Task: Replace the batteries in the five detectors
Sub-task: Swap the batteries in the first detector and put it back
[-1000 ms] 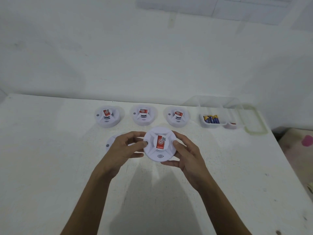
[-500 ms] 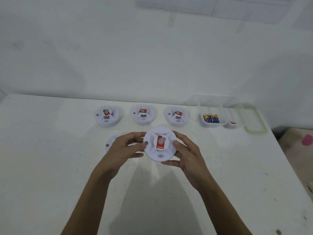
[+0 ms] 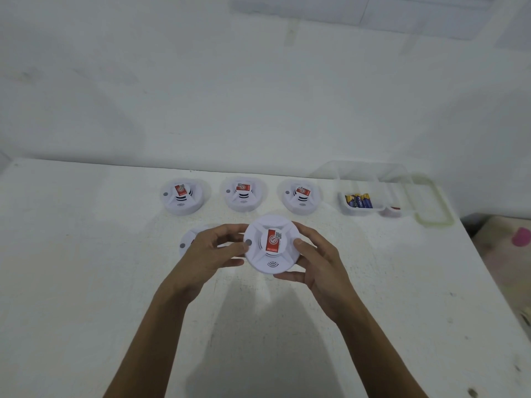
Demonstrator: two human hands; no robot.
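Note:
I hold a round white detector with a red label above the white table. My left hand grips its left rim and my right hand grips its right and lower rim. Three more detectors stand in a row at the back: left, middle, right. Another detector lies behind my left hand, mostly hidden. Blue and yellow batteries lie in a clear tray at the back right.
A clear lid with a pale green rim lies right of the battery tray. A small red-topped item sits beside the tray. The table's right edge drops off toward a floor with a pink object. A white wall stands behind the table.
The held detector has turned slightly in my hands; its grey dot on the left rim is now more exposed. The hands stay in about the same place.

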